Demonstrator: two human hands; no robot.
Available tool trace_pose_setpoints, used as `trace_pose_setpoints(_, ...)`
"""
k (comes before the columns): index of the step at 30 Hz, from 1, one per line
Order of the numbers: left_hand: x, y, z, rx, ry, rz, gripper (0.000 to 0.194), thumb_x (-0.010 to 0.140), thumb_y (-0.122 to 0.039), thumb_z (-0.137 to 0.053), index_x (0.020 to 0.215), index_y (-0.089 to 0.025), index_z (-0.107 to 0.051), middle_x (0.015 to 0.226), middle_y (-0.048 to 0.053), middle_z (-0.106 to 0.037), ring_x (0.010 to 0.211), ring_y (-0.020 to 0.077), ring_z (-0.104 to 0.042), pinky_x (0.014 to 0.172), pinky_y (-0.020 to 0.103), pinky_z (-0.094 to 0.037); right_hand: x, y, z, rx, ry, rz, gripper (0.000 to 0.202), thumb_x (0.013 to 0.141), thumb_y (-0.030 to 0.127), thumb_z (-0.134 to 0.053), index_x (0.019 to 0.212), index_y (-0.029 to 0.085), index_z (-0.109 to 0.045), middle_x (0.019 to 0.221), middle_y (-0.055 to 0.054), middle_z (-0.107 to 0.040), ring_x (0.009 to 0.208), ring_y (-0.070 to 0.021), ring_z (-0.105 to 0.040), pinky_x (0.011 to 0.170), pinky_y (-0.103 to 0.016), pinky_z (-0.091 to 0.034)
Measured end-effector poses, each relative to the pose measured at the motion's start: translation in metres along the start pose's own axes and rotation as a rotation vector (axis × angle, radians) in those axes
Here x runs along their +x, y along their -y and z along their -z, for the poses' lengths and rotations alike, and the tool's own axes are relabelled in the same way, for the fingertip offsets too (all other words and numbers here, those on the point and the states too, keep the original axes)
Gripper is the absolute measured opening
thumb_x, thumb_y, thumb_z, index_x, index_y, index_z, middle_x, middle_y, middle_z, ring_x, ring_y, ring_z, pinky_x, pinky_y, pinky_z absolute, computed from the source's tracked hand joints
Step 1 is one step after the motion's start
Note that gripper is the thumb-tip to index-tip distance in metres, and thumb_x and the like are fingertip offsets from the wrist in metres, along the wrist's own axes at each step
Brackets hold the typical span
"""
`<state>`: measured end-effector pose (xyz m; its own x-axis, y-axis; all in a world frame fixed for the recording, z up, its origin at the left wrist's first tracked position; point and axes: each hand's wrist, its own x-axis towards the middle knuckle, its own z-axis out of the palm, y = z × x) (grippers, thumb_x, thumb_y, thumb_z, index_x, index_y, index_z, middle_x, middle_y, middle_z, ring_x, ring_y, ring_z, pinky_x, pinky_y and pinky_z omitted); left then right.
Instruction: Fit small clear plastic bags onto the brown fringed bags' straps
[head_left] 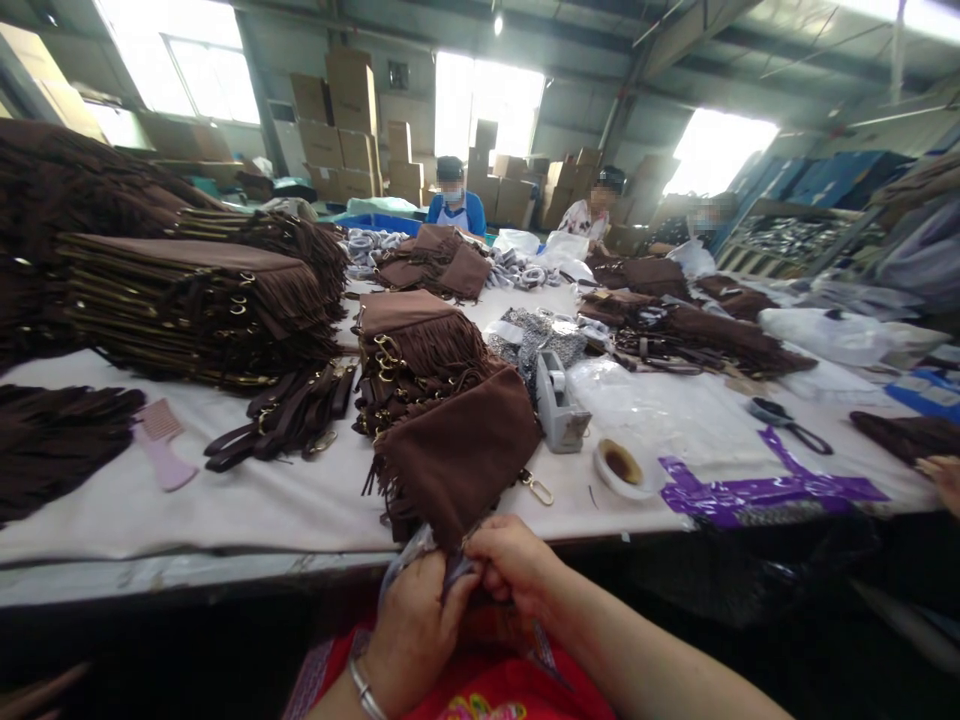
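Observation:
A brown fringed bag slants over the table's front edge, its lower corner between my hands. My right hand is closed, pinching at that corner with thumb and fingers. My left hand, a bangle on its wrist, is closed around pale grey, see-through wrapping beside the corner. What lies inside the wrapping is hidden. A gold clasp sticks out at the bag's right side. Directly behind it is a stack of similar brown bags with gold rings.
Left are a tall bag stack, dark straps and a pink comb. Right are a tape dispenser, a bowl of brown stuff, purple tape and scissors. Co-workers sit across the table; another person's hand shows far right.

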<state>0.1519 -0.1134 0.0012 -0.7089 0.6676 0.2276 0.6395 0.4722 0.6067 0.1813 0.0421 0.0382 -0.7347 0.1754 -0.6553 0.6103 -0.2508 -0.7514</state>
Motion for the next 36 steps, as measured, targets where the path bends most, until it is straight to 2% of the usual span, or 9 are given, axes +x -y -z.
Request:
trace_pose_setpoints(5,0.000,0.005,-0.005,-0.013,0.002,0.004,0.033,0.095,-0.032,-0.036,0.083,-0.019,-0.063,0.076,0.011,-0.066,0.073,0.0236,-0.062,0.070,0.036,-0.047,-0.008,0.006,0.010,0.078,0.101,-0.077,0.013,0.069,0.024,-0.049,0.061,0.015,-0.055,0.050,0.005,-0.048,0.033,-0.0036,-0.023,0.035,-0.019,-0.012)
trace_pose_setpoints(10,0.006,-0.007,0.005,-0.278,0.029,0.222,0.036,0.094,-0.038,-0.036,0.072,-0.022,-0.058,0.073,0.006,-0.062,0.072,0.0210,-0.057,0.068,0.033,-0.042,-0.020,0.015,0.020,-0.533,-0.191,0.641,0.016,0.078,0.019,-0.055,0.084,0.017,-0.069,0.074,-0.004,-0.065,0.067,-0.0141,-0.056,0.064,-0.026,-0.046)
trace_pose_setpoints(12,0.010,-0.013,0.009,-0.388,0.057,0.349,0.037,0.091,-0.043,-0.041,0.064,-0.023,-0.054,0.067,0.003,-0.059,0.067,0.0199,-0.053,0.065,0.032,-0.040,-0.022,0.022,0.024,-0.868,-0.179,0.935,0.026,0.082,0.018,-0.055,0.105,0.021,-0.068,0.099,-0.007,-0.066,0.091,-0.0195,-0.058,0.084,-0.032,-0.045)
trace_pose_setpoints(15,0.014,-0.017,0.011,-0.552,0.108,0.527,0.037,0.087,-0.048,-0.046,0.060,-0.023,-0.050,0.059,-0.001,-0.051,0.059,0.0172,-0.046,0.058,0.030,-0.037,-0.016,0.029,0.028,-1.259,-0.066,1.119,0.043,0.084,0.018,-0.057,0.126,0.027,-0.057,0.122,-0.009,-0.058,0.105,-0.0234,-0.051,0.093,-0.038,-0.041)
trace_pose_setpoints(18,0.015,-0.015,0.010,-0.682,0.117,0.625,0.038,0.085,-0.051,-0.046,0.061,-0.022,-0.050,0.054,-0.004,-0.044,0.052,0.0145,-0.040,0.052,0.027,-0.033,0.001,0.032,0.027,-1.338,-0.038,1.148,0.037,0.085,0.016,-0.056,0.120,0.024,-0.062,0.121,-0.009,-0.059,0.101,-0.0218,-0.051,0.089,-0.034,-0.043)
trace_pose_setpoints(24,0.028,-0.004,0.019,-0.411,-0.075,0.372,0.032,0.091,-0.041,-0.043,0.079,-0.020,-0.063,0.073,0.002,-0.063,0.073,0.0185,-0.057,0.070,0.029,-0.043,0.041,0.041,0.007,-1.072,-0.094,1.057,0.019,0.081,0.015,-0.061,0.094,0.019,-0.074,0.100,-0.006,-0.068,0.093,-0.0176,-0.060,0.087,-0.027,-0.046)
trace_pose_setpoints(29,0.045,0.009,0.032,-0.143,-0.153,0.063,0.027,0.092,-0.032,-0.044,0.093,-0.017,-0.067,0.093,0.010,-0.069,0.089,0.0226,-0.062,0.086,0.035,-0.046,0.042,0.047,0.005,-0.852,-0.105,1.039,0.023,0.075,0.013,-0.065,0.096,0.018,-0.073,0.094,-0.006,-0.069,0.092,-0.0170,-0.062,0.087,-0.026,-0.048)
trace_pose_setpoints(32,0.056,0.017,0.041,-0.080,-0.167,-0.013,0.025,0.091,-0.031,-0.046,0.092,-0.019,-0.068,0.090,0.009,-0.070,0.087,0.0223,-0.063,0.084,0.034,-0.048,0.022,0.045,0.021,-0.736,-0.160,1.113,0.029,0.074,0.013,-0.066,0.103,0.019,-0.071,0.101,-0.006,-0.067,0.096,-0.0172,-0.061,0.089,-0.027,-0.048)
trace_pose_setpoints(36,0.078,0.029,0.050,-0.138,-0.222,0.005,0.023,0.085,-0.037,-0.053,0.090,-0.023,-0.070,0.092,0.005,-0.073,0.088,0.0216,-0.067,0.084,0.029,-0.051,-0.009,0.056,0.069,-0.627,-0.445,1.146,0.019,0.081,0.016,-0.058,0.095,0.019,-0.071,0.098,-0.007,-0.067,0.093,-0.0179,-0.062,0.087,-0.028,-0.048)
